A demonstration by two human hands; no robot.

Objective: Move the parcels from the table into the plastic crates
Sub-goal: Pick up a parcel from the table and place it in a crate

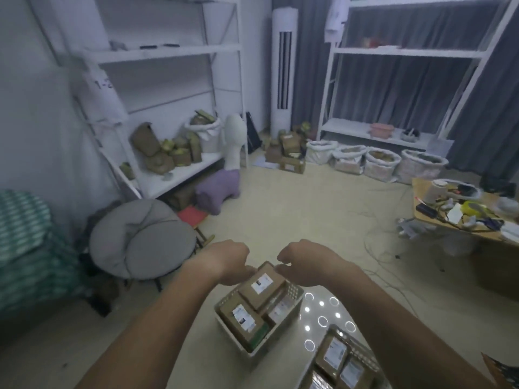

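Head view: top parcel (259,284) in full crate (295,293) is gripped by both hands (224,259) (303,262); second crate (362,352) also loaded.

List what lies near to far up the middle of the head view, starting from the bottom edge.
Darker crate of parcels → white crate of parcels → left hand and right hand at its far end → bare floor → cardboard boxes → tall white air conditioner.
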